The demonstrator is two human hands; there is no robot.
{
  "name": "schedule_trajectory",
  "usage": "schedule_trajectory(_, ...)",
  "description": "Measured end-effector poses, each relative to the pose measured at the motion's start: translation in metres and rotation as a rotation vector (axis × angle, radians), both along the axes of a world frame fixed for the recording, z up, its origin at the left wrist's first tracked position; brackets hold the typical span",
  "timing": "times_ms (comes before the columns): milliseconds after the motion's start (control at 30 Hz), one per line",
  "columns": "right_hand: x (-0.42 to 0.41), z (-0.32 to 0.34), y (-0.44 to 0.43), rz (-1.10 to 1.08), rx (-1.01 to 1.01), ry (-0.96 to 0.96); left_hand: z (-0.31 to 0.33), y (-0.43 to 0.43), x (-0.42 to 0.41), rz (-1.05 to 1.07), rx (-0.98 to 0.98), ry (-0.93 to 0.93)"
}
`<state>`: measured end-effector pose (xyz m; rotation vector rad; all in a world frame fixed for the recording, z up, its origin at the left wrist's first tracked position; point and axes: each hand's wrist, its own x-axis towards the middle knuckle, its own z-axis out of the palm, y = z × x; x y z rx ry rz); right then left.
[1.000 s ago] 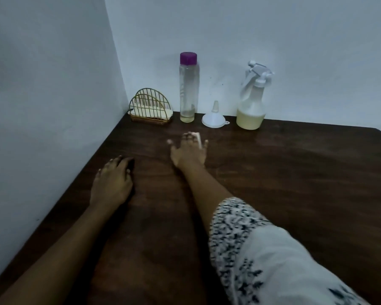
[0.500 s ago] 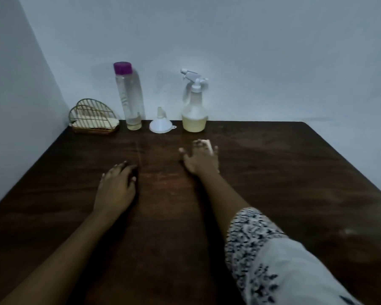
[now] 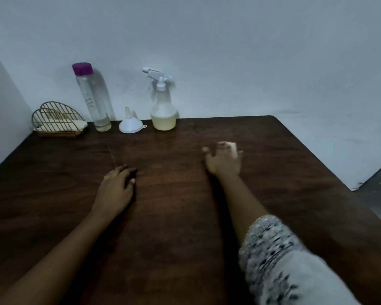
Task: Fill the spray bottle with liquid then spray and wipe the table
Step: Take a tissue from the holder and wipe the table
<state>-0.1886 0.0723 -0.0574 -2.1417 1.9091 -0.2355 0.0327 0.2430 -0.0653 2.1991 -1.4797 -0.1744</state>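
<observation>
A white spray bottle (image 3: 163, 111) with pale yellow liquid in its base stands at the back of the dark wooden table (image 3: 185, 216), against the wall. My right hand (image 3: 223, 160) lies flat on the table, pressing down a small white cloth (image 3: 233, 148) that peeks out beyond the fingers. It is right of and nearer than the spray bottle. My left hand (image 3: 117, 188) rests palm down on the table at centre left, holding nothing. A white funnel (image 3: 131, 124) sits upside down to the left of the spray bottle.
A tall clear bottle (image 3: 92, 100) with a purple cap, nearly empty, stands left of the funnel. A gold wire holder (image 3: 58, 121) with folded cloths sits in the back left corner. Walls close the back and left. The table's right edge drops to the floor (image 3: 378, 186).
My right hand has slid the cloth to the right across the table. The view has swung right too, so the bottles now sit further left. My left hand stays put.
</observation>
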Motion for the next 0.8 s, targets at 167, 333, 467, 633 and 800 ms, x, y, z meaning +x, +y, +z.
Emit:
schedule_trajectory(167,0.079,-0.009,0.133,0.408,-0.039,-0.023,0.007,0.013,-0.004,-0.001,-0.019,0.003)
schedule_trajectory(333,-0.045,-0.009,0.107,0.064,-0.057,-0.062,0.009,0.04,-0.015,-0.016,0.05,-0.061)
schedule_trajectory(467,-0.115,-0.003,0.113,-0.179,0.014,0.017,0.01,0.071,-0.018,-0.014,0.07,-0.08)
schedule_trajectory(633,0.003,-0.014,0.198,0.056,-0.047,-0.044,0.017,0.114,-0.005,0.127,0.008,-0.062)
schedule_trajectory(800,0.108,-0.007,0.3,0.554,0.034,-0.021,0.018,0.148,0.002,0.183,-0.056,-0.002)
